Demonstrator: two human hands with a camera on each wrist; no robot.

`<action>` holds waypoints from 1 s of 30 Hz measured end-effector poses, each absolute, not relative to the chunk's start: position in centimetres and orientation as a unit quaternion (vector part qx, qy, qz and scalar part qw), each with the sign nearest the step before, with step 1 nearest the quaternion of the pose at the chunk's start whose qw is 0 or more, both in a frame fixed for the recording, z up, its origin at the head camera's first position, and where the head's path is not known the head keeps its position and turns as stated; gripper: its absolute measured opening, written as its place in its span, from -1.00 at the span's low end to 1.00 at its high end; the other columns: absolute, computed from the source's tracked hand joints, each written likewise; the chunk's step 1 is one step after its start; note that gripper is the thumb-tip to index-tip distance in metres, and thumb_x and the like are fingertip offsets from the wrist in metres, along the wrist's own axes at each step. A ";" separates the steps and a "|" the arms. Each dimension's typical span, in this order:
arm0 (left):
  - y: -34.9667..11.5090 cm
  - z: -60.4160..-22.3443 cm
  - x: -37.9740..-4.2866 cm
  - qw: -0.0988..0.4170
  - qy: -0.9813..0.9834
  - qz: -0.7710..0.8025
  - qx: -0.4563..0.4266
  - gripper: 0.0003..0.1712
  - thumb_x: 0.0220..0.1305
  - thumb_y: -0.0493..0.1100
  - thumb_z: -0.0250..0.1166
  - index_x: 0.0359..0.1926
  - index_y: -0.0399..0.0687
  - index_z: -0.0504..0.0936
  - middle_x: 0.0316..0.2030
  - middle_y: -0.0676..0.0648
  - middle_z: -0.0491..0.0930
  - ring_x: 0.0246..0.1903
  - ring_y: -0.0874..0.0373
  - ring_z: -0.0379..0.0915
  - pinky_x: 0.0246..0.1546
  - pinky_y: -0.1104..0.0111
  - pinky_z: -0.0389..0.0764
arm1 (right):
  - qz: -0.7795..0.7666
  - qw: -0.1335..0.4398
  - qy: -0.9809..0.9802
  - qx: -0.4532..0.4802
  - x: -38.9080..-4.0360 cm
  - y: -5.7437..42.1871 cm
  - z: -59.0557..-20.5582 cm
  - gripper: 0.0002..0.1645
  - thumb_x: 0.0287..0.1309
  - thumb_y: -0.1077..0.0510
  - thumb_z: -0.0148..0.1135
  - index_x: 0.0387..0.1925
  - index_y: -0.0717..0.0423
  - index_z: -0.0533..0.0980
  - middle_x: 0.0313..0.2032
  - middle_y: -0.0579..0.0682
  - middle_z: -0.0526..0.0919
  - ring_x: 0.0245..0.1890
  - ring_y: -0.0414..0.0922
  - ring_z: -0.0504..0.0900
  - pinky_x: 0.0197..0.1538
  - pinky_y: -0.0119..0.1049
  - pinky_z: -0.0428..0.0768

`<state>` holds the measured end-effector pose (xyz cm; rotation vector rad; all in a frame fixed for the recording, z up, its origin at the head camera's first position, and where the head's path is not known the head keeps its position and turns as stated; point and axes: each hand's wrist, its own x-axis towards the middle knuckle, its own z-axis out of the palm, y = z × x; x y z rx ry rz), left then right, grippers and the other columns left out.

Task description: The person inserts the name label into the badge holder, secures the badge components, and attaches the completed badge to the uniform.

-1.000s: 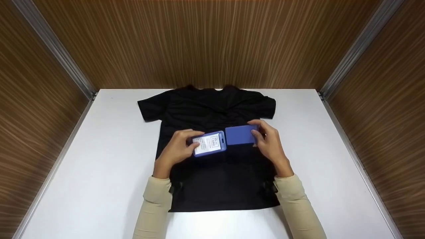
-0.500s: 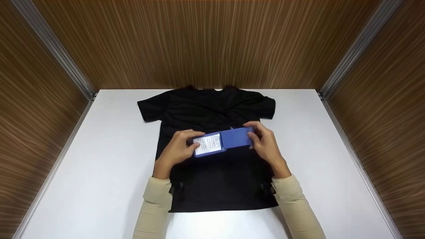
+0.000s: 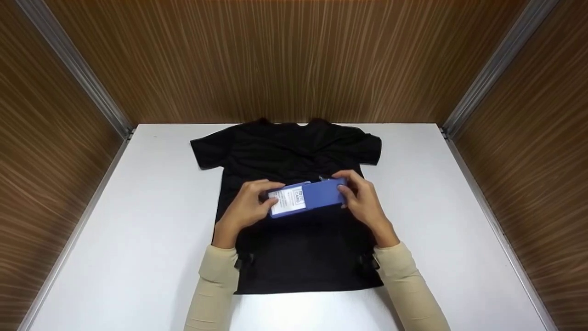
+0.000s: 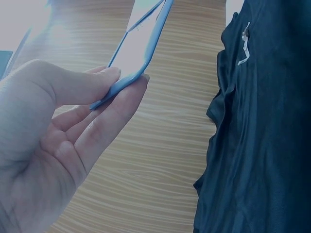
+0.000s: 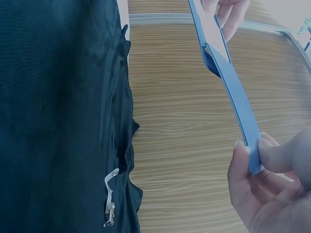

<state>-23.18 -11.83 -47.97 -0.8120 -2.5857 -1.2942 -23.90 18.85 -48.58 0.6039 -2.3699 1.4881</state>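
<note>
My left hand [image 3: 248, 207] pinches the left end of a blue ID badge holder [image 3: 294, 212], thumb on its face. Inside it shows a white printed card [image 3: 288, 200]. A flat blue cover [image 3: 324, 194] overlaps the holder's right end, and thumb and fingers of my right hand [image 3: 365, 202] pinch its far end. From the right wrist, the cover [image 5: 238, 99] runs in line with the holder, its edge resting over the card side. Both pieces are held above a black T-shirt [image 3: 308, 257].
The T-shirt is spread on a white table [image 3: 138, 220], sleeves toward the back. A clear strap with a metal clip [image 5: 110, 196] lies on the shirt, just behind the cover. Wood-grain panels [image 3: 294, 59] with metal corner rails enclose the back and sides.
My right hand has moved left with the cover, which was apart from the holder and now overlaps its right end. The strap clip has come into sight. My left hand has stayed nearly still.
</note>
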 end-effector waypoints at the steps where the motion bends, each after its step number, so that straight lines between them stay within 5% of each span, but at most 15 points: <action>1: -11.8 -48.0 -23.2 0.068 -0.859 -0.430 -0.268 -0.62 0.27 -0.40 0.35 0.10 -0.13 0.75 -0.13 -0.13 0.75 -0.24 0.13 0.54 -0.14 0.32 0.61 | 0.516 0.140 -0.818 0.212 -24.1 19.0 -48.8 -0.72 0.33 0.44 0.20 0.03 0.24 0.60 -0.15 0.20 0.71 -0.48 -0.05 0.63 -0.55 -0.29 0.64; 17: -11.8 -47.9 -23.1 0.062 -0.859 -0.432 -0.267 -0.60 0.26 -0.44 0.34 0.09 -0.11 0.76 -0.11 -0.13 0.75 -0.21 0.12 0.55 -0.07 0.26 0.62 | 0.528 0.139 -0.814 0.200 -24.2 18.7 -49.2 -0.71 0.30 0.45 0.23 0.02 0.26 0.62 -0.17 0.23 0.73 -0.53 0.01 0.62 -0.59 -0.37 0.59; 25: -11.8 -47.8 -23.1 0.061 -0.861 -0.429 -0.266 -0.60 0.27 -0.44 0.34 0.10 -0.11 0.76 -0.10 -0.13 0.75 -0.22 0.12 0.52 -0.08 0.26 0.60 | 0.523 0.143 -0.819 0.185 -23.3 18.1 -47.8 -0.74 0.28 0.54 0.17 -0.02 0.42 0.58 -0.23 0.33 0.69 -0.56 0.12 0.58 -0.59 -0.02 0.63; 30: -11.9 -47.9 -23.1 0.064 -0.859 -0.430 -0.270 -0.61 0.26 -0.44 0.33 0.10 -0.13 0.75 -0.12 -0.14 0.75 -0.23 0.12 0.52 -0.10 0.28 0.60 | 0.525 0.145 -0.815 0.200 -22.4 17.6 -46.4 -0.74 0.26 0.56 0.17 -0.02 0.44 0.57 -0.24 0.34 0.69 -0.58 0.11 0.58 -0.59 -0.13 0.64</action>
